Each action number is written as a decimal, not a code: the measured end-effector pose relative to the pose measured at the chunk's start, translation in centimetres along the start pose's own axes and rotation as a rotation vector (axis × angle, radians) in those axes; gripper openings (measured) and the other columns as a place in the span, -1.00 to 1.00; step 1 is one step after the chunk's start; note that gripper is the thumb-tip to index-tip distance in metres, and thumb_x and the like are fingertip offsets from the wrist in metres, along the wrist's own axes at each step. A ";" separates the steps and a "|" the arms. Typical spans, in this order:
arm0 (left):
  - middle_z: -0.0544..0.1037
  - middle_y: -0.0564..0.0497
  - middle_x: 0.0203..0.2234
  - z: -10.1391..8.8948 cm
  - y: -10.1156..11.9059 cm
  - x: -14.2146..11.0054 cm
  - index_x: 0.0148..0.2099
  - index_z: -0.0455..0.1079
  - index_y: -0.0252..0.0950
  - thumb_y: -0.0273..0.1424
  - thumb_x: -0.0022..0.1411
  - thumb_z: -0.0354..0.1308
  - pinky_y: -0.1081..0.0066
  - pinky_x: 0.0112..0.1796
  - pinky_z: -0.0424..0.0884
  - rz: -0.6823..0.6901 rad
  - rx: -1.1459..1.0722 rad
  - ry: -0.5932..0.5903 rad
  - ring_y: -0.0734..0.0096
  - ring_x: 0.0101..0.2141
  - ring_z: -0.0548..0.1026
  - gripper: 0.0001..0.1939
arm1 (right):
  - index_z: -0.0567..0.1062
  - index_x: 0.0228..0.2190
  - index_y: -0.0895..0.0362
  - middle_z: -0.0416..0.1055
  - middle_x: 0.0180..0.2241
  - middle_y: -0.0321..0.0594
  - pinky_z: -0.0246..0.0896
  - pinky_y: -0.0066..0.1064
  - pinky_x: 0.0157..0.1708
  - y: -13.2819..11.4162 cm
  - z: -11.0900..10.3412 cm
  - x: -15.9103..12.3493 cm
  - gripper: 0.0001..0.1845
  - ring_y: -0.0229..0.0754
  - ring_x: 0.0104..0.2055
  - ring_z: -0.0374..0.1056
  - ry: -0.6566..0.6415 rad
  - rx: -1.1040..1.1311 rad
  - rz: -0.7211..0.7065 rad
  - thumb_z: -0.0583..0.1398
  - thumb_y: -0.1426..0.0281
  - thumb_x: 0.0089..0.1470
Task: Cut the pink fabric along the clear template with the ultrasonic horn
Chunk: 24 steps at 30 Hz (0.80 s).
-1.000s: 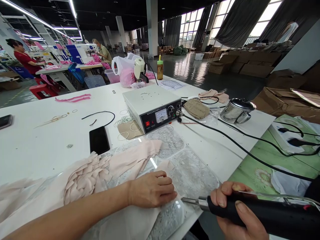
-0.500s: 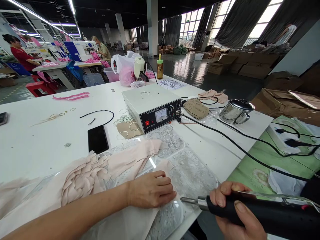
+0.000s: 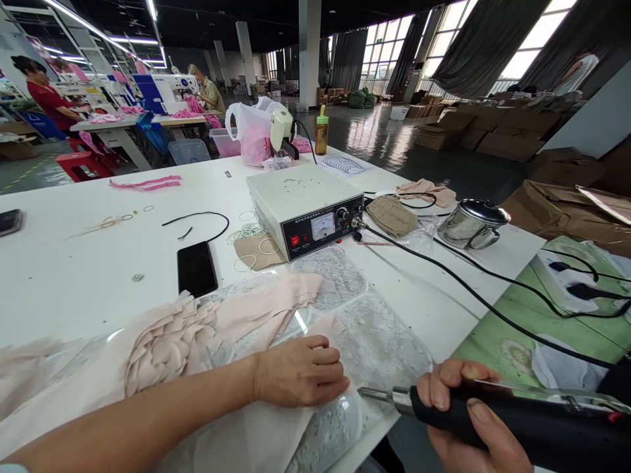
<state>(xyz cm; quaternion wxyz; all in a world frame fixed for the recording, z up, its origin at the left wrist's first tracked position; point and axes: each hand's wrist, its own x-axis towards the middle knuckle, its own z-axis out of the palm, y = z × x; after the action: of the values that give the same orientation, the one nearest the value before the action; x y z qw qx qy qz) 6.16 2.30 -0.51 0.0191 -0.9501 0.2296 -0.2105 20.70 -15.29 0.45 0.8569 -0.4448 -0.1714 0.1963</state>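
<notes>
My left hand point(image 3: 303, 371) rests on a pale pink fabric piece point(image 3: 256, 433), fingers curled closed at its right edge. Wrapped in my right hand point(image 3: 473, 401) is a black ultrasonic handpiece point(image 3: 537, 414) with a metal collar and a narrow tip. That tip points left, just beside my left fingertips; whether it touches the fabric I cannot tell. Layered, ruffled pink fabric point(image 3: 165, 338) lies left of my hand, and a flat strip point(image 3: 276, 299) stretches behind it. Under the fabric is a clear, mottled sheet point(image 3: 389, 335).
Behind the sheet stands a control box point(image 3: 305, 210) with a dial; its black cable point(image 3: 444, 266) runs right. A phone point(image 3: 197, 269), elastic loops point(image 3: 246, 231), a steel mug point(image 3: 473, 223) and a brown card point(image 3: 392, 215) lie around. Co-workers sit at sewing machines point(image 3: 170, 92) far left.
The whole view has shifted slightly, so things appear a little further right. Both hands keep almost the same pose, the handpiece tip still near my left fingers.
</notes>
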 end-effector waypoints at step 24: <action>0.40 0.03 -0.49 0.2 0.0 -0.1 -0.28 0.44 -0.40 -0.54 0.38 0.06 0.36 -0.28 0.31 0.015 -0.013 0.021 0.43 -0.39 0.36 -0.83 | 0.36 -0.40 0.07 0.22 -0.49 -0.38 0.27 -0.44 -0.59 0.0 0.0 0.0 -0.82 -0.36 -0.59 0.19 -0.157 -0.034 -0.007 0.26 0.30 -0.01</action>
<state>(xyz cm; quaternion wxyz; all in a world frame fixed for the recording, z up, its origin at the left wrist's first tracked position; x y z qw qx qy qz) 6.16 2.37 -0.71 0.0122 -0.9461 0.2383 -0.2191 20.71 -15.23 0.43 0.8339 -0.4418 -0.2427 0.2248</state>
